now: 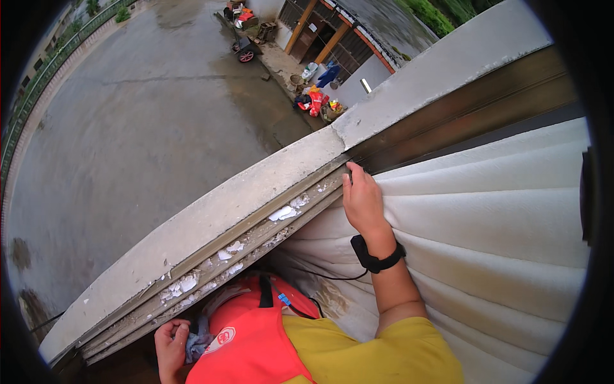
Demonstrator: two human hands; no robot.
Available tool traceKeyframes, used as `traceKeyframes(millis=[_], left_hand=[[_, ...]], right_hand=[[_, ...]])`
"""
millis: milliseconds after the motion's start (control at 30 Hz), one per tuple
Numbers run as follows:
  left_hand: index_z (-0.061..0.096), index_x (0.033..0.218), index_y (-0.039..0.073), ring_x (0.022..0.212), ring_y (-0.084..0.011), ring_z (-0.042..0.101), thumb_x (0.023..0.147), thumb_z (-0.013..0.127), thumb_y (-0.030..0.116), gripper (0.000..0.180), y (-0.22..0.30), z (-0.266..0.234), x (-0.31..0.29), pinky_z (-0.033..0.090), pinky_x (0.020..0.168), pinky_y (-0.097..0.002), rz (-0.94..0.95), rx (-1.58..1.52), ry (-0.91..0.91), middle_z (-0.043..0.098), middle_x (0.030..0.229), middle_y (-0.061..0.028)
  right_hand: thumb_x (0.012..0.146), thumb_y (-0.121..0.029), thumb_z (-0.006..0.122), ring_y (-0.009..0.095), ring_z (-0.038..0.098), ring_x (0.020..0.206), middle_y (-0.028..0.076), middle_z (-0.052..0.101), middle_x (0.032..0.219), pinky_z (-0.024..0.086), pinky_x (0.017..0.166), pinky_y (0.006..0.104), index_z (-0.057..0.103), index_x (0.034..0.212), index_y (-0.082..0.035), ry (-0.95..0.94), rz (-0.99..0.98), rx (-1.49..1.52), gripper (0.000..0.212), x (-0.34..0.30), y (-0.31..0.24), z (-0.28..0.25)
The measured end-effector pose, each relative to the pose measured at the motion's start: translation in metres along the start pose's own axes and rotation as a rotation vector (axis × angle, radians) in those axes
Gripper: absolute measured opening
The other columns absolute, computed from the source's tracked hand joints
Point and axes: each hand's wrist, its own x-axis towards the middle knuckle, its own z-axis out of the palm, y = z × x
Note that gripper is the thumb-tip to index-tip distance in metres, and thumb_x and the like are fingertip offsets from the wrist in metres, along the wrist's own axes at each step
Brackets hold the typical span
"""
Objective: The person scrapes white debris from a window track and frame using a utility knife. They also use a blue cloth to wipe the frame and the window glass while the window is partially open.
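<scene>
— What is under your right hand?

— The curtain [486,211], a cream one in thick folds. It hangs along the inner side of the window track [256,240] and fills the space to my right. My right hand [362,203] lies flat on its top fold, right at the edge where the cloth meets the track. The fingers are stretched out and close together, their tips touching the metal rail; they press on the cloth rather than pinch it. A black band [377,257] sits on that wrist.

— And the left one?

— My left hand [170,345] is low down, under the track, well apart from the curtain. It is curled tight around a grey-blue rag [199,340], bunched in the fist.

— What does the track look like?

— It has white flakes [281,212] scattered along its grooves, between my two hands. Beyond it runs the concrete ledge [211,217].

— Anything else near you?

— An orange vest [256,339] over my yellow sleeve [384,355], just beside the rag. Far below the ledge lies a wet yard [128,128] with a cart [246,45] and some piled things by a building.
</scene>
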Motion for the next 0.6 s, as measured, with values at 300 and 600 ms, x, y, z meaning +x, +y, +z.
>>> traceKeyframes(millis=[300,600], left_hand=[[0.062,0.089,-0.002,0.064,-0.0023,0.047,0.087,0.06,0.007,0.009,-0.006,-0.004,-0.001,0.037,0.057,-0.0186,0.063,-0.011,-0.028,0.057,0.071,0.0028],[0.06,0.088,-0.001,0.065,-0.0016,0.046,0.087,0.059,0.005,0.007,-0.004,-0.004,-0.012,0.036,0.057,-0.0178,0.059,-0.019,-0.036,0.055,0.071,0.004]], right_hand=[[0.085,-0.012,0.06,0.033,0.057,0.076,0.017,0.059,0.08,0.047,0.07,0.0401,0.054,0.101,0.003,-0.189,-0.304,0.103,0.022,-0.052,-0.096,0.007],[0.089,-0.014,0.054,0.036,0.057,0.076,0.019,0.061,0.078,0.046,0.07,0.0443,0.052,0.089,-0.001,0.087,-0.084,-0.186,0.013,0.006,-0.025,0.002]])
